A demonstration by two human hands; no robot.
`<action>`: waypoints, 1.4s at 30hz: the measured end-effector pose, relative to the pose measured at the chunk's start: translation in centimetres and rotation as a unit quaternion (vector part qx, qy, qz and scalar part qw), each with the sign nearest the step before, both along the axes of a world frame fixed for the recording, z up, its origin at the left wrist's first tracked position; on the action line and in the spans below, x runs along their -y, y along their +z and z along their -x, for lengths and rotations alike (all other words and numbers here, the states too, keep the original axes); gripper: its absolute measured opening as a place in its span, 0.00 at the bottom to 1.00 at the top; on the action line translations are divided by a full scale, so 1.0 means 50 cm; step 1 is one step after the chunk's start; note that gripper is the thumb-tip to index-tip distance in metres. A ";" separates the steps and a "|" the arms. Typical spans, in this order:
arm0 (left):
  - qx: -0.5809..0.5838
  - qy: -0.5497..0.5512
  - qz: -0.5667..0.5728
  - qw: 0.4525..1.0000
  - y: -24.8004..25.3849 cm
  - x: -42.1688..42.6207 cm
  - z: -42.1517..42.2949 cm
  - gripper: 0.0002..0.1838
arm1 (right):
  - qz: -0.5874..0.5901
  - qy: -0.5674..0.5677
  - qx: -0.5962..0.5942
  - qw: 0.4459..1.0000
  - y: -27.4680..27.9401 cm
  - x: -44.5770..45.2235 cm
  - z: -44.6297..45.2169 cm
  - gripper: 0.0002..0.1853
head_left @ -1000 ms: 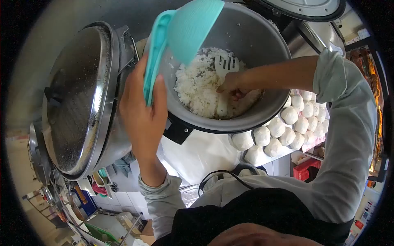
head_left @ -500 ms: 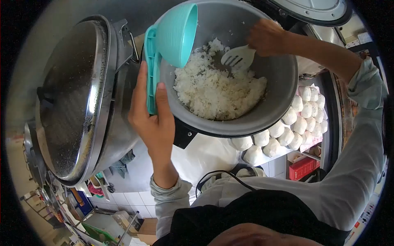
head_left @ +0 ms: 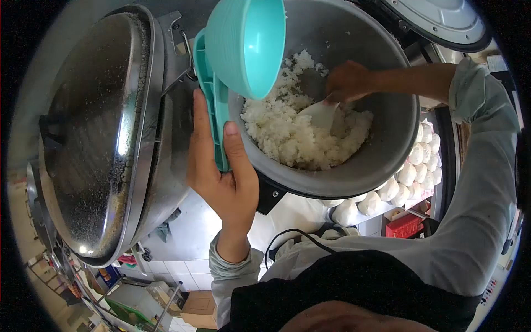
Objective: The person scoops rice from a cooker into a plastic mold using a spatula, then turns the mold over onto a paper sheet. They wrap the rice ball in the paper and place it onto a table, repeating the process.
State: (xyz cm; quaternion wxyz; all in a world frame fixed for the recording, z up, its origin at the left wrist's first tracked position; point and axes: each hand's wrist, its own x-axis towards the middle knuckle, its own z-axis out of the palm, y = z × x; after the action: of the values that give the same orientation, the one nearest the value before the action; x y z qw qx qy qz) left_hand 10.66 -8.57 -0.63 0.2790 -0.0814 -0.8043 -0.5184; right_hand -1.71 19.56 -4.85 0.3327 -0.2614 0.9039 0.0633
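My left hand [head_left: 227, 177] grips the handle of a turquoise ladle-like scoop [head_left: 229, 52], its bowl raised over the left side of a large grey rice cooker pot [head_left: 395, 127]. The inside of the bowl that shows looks bare. Cooked white rice [head_left: 301, 133] lies heaped at the bottom of the pot. Inside the pot, my right hand [head_left: 351, 83] is closed around a white rice paddle [head_left: 322, 114], whose blade is partly sunk in the rice. My fingers hide the paddle's handle.
Left of the pot stands a big metal vessel with a domed lid [head_left: 94, 127]. White wrapped bundles [head_left: 406, 174] sit in rows at the right. The cooker's lid [head_left: 440, 19] hangs open at top right. A black cable [head_left: 285, 235] curves near my body.
The paddle blade has moved down into the rice, and my right hand is lower over it. The scoop has turned so more of its inside shows. The camera view has shifted slightly.
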 end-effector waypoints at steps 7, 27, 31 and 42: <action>-0.016 -0.004 0.010 1.000 0.003 -0.002 0.003 0.22 | 0.094 -0.105 0.032 0.989 -0.005 0.022 -0.064 0.23; 0.095 -0.077 0.187 0.975 0.103 -0.033 -0.069 0.19 | 0.143 -0.236 -0.244 0.930 0.345 -0.073 -0.156 0.27; 0.154 -0.115 0.234 0.953 0.114 -0.133 -0.067 0.20 | -0.025 -0.262 -0.320 0.910 0.411 -0.001 -0.190 0.26; 0.278 -0.237 0.081 0.927 0.068 -0.198 -0.022 0.20 | -0.167 -0.033 -0.333 0.928 0.392 0.108 -0.172 0.11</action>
State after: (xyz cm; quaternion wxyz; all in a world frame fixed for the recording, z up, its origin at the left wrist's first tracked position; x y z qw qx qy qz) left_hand 11.74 1.35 2.78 -0.0946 -0.1446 -0.8459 -0.5046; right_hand 6.91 14.18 14.73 0.0539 -0.1359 0.9470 0.2859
